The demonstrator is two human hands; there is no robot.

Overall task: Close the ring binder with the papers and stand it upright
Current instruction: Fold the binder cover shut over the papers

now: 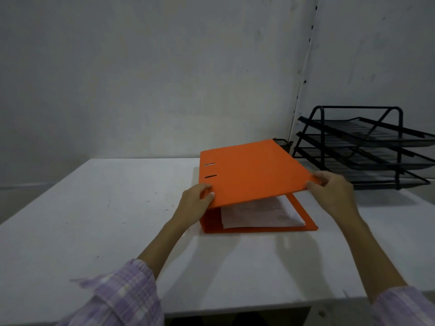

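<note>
Both arms reach forward, forearms bare, plaid sleeves pushed up near elbows. Left hand point(196, 200) curled, thumb on top, fingers tucked underneath, hidden. Right hand point(330, 188) higher, knuckles up, fingers bent in pinch, blurred, so exact grip probably thumb-under. Hands well apart.

Orange cardboard ring binder point(249, 170) lies flat on its back cover, not yet fully closed: the front cover is raised at a shallow angle. Two narrow slots sit in the cover just beyond the left hand point(196, 201), which grips the near spine-side corner. The right hand point(332, 191) grips the cover's near free corner. Between and just below the two grips, a stack of white printed papers point(259, 214) lies inside, partly visible under the lifted cover.
</note>
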